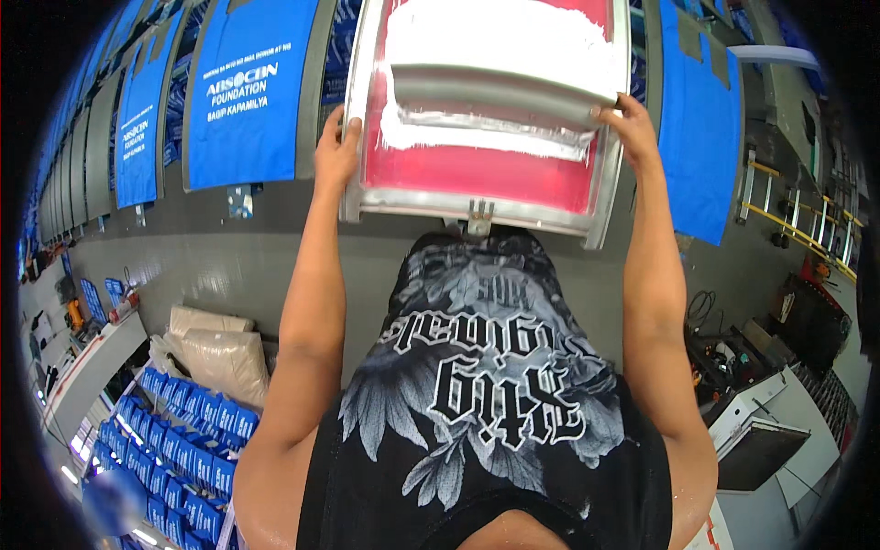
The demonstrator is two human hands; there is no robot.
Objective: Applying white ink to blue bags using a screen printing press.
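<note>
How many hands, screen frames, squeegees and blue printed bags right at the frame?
Hands: 2, left hand and right hand, both on the frame
Screen frame: 1
Squeegee: 1
Blue bags flanking it: 2, and
Total: 6

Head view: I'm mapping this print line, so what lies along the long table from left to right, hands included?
Printed blue bag → left hand → metal-framed screen with pink mesh, white ink and squeegee → right hand → plain blue bag.
</note>
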